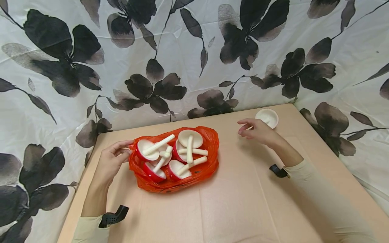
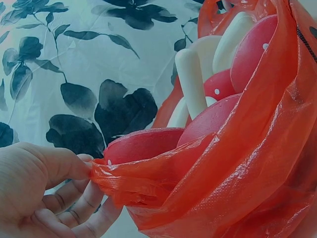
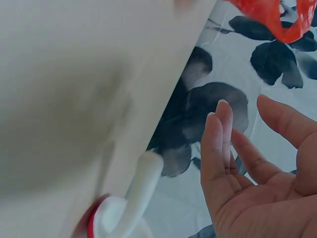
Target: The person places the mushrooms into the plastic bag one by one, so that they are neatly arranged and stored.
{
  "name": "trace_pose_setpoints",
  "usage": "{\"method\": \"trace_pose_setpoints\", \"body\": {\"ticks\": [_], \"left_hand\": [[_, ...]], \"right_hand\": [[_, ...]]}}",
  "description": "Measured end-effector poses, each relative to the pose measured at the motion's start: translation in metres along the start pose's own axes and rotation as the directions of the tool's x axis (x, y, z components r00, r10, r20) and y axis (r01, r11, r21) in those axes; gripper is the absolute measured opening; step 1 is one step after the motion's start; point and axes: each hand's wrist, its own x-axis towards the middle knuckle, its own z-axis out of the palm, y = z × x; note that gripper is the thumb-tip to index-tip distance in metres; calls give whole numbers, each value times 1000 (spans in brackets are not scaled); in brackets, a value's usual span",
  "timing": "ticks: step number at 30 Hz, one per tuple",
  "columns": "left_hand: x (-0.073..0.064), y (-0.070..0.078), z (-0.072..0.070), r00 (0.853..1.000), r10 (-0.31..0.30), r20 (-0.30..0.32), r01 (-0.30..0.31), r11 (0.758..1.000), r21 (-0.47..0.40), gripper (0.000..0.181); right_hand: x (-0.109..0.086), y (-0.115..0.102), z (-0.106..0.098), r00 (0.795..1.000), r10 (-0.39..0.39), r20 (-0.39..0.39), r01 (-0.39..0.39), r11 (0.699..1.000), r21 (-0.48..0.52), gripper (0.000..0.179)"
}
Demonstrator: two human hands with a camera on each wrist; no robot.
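Observation:
An orange-red plastic bag [image 1: 209, 168] lies wide open on the table, holding several toy mushrooms [image 1: 189, 138] with red, white-dotted caps and cream stems pointing up. My left hand [image 1: 110, 158] pinches the bag's left rim between thumb and fingers; in the left wrist view the plastic [image 2: 143, 183] is drawn out toward the thumb. To the right of the bag, my right hand [image 1: 256, 131] hovers over the table with nothing in it, its fingers loosely bent. Just behind that hand sits a single mushroom [image 1: 267, 118], cap down; its stem [image 3: 143, 183] shows in the right wrist view.
The table [image 1: 231, 209] has a pale tan cover with fold lines. Behind it and along its sides hangs a white cloth [image 1: 194, 101] with dark flowers. Each wrist wears a black strap [image 1: 113, 216].

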Motion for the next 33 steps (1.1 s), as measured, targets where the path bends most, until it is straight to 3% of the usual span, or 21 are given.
{"method": "trace_pose_setpoints", "body": {"ticks": [17,33], "left_hand": [[-1,-3,-1,1000,-5,-1,5,1000,-10,34],[1,-4,-2,1000,10,2,-10,1000,-9,33]], "right_hand": [[2,29,-25,998,49,-49,-52,996,-75,51],[6,49,-35,992,123,-30,-124,992,-21,60]]}}
